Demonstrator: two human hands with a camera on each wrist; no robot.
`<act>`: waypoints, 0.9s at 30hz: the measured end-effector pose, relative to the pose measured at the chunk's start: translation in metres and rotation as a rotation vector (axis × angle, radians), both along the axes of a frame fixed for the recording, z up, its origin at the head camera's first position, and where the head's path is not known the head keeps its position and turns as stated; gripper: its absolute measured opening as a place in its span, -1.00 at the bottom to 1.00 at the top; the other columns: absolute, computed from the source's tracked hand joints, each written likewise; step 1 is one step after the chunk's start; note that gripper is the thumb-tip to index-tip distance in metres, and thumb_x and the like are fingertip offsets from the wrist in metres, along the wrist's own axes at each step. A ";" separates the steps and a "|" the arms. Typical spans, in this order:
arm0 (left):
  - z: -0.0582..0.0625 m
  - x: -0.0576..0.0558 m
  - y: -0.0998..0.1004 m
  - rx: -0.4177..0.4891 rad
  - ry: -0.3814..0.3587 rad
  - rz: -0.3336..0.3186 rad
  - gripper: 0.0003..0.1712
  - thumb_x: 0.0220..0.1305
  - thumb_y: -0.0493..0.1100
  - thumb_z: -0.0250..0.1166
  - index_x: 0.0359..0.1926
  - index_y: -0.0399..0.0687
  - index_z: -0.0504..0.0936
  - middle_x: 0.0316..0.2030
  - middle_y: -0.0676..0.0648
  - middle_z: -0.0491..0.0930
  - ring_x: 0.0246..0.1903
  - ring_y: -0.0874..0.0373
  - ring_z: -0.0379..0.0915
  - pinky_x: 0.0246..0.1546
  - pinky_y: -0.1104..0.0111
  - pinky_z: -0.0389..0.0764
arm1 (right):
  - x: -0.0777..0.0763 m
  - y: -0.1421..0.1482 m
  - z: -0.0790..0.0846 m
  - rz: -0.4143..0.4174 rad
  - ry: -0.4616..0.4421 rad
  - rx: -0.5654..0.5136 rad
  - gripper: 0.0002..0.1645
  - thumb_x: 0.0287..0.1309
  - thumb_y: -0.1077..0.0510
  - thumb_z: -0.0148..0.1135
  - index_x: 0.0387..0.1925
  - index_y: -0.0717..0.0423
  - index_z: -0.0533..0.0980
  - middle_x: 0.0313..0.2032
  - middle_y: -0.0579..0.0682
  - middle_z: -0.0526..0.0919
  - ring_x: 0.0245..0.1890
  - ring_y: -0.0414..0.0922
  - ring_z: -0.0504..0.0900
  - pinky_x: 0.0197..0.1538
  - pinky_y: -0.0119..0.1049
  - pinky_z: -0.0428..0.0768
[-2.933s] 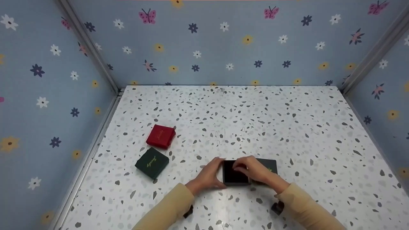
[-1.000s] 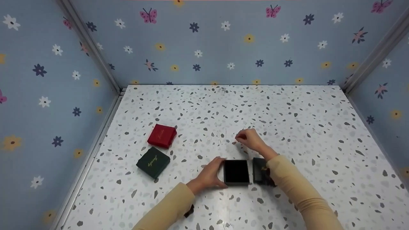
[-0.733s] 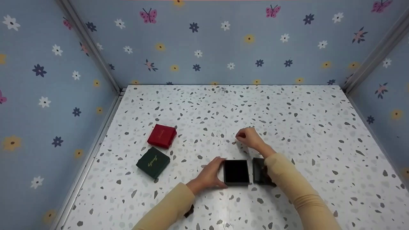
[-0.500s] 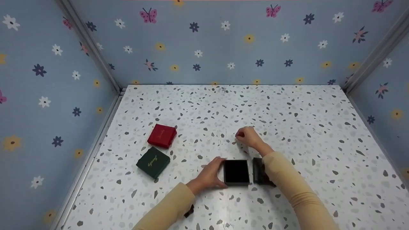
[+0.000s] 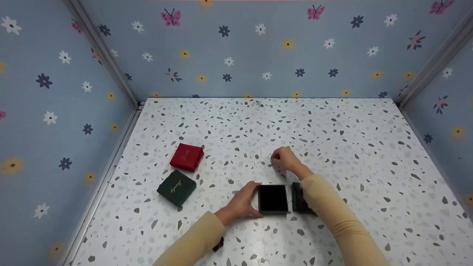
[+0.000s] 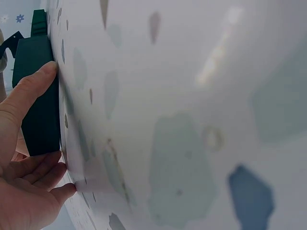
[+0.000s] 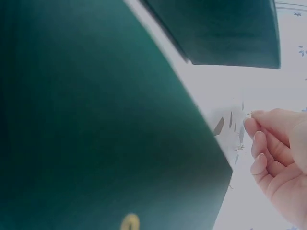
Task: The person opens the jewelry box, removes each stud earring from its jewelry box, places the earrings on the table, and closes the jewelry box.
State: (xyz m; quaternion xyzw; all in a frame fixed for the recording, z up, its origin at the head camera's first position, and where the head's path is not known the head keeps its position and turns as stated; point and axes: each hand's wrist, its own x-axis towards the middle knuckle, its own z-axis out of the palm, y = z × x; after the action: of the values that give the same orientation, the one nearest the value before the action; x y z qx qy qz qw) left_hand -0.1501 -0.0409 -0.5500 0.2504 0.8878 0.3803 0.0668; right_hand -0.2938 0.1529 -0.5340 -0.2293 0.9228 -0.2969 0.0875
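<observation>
A dark jewelry box base [image 5: 273,212] with a black inside lies uncovered on the table, and its green sides show in the left wrist view. My left hand [image 5: 242,203] holds its left side, thumb at the near corner and fingers at the far one. To its right, the box's dark green lid [image 5: 296,199] is partly hidden under my right sleeve. Beyond the box, my right hand [image 5: 287,159] pinches a tiny gold-coloured piece [image 7: 249,114] between thumb and forefinger just over the table. Its exact kind is too small to tell.
A closed red box [image 5: 187,157] and a closed green box [image 5: 177,188] with gold lettering sit on the left. Several fine, thin pieces [image 5: 252,155] lie on the speckled table [image 5: 236,122] left of my right hand. Flower-patterned walls stand around the table.
My right hand has left the box's inside and moved away to the thin pieces, where it has shifted only slightly over the last second. My left hand has stayed on the box.
</observation>
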 end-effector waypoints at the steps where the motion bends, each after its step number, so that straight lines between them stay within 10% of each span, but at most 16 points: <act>1: 0.000 0.000 0.000 -0.002 0.002 -0.001 0.08 -0.51 -0.11 0.57 0.14 -0.28 0.25 0.00 -0.07 0.33 0.03 0.10 0.26 0.12 0.38 0.25 | 0.000 0.000 0.000 0.004 0.005 0.002 -0.91 -0.01 0.32 0.18 -0.49 0.28 0.59 -0.52 0.05 0.60 -0.55 -0.15 0.48 -0.42 -0.27 0.51; 27: 0.001 0.000 0.001 0.009 -0.009 -0.002 0.09 -0.51 -0.13 0.57 0.16 -0.28 0.23 0.02 -0.07 0.33 0.04 0.11 0.26 0.13 0.39 0.23 | 0.003 0.000 0.001 0.029 0.077 -0.035 -0.92 -0.02 0.29 0.23 -0.50 0.27 0.59 -0.52 0.06 0.61 -0.56 -0.15 0.48 -0.45 -0.31 0.47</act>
State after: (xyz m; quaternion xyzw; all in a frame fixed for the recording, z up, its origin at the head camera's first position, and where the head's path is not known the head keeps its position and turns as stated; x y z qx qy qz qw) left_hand -0.1497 -0.0402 -0.5491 0.2498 0.8855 0.3854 0.0701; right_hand -0.2912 0.1529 -0.5329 -0.2552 0.9168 -0.3027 0.0523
